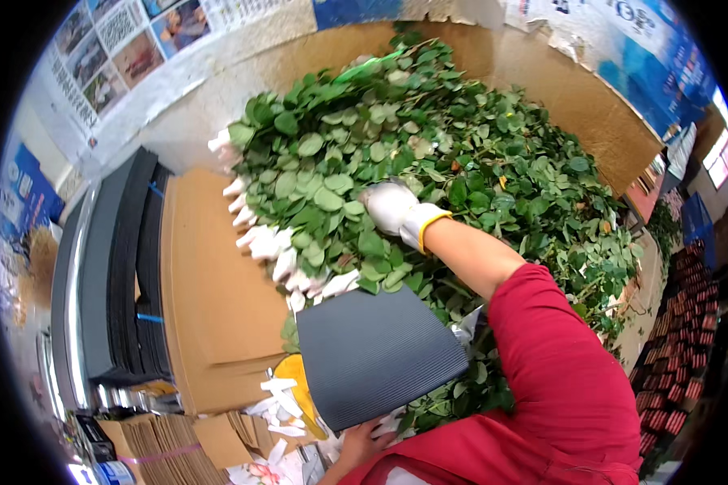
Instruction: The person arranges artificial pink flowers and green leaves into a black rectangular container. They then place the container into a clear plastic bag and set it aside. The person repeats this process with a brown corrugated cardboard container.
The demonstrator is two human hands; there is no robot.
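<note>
A large heap of leafy green rose stems (493, 153) fills the middle. Along its left side lie white-wrapped flower heads (260, 241). My right hand (392, 208), in a white glove with a yellow cuff, reaches into the leaves, which hide its fingertips. In front of me, a dark grey ribbed sheet (380, 352) lies tilted over the heap's near edge. My bare left hand (362, 440) is at the sheet's lower edge and partly covered by it. Whether that hand grips the sheet is hidden.
Brown cardboard (210, 283) lies left of the heap, beside upright dark sheets (117, 267). Bundled cardboard pieces (162, 449), a yellow object (298, 388) and white scraps (281, 404) are near my left arm. A cardboard wall (574, 105) backs the heap. Reddish stacked items (675, 347) stand far right.
</note>
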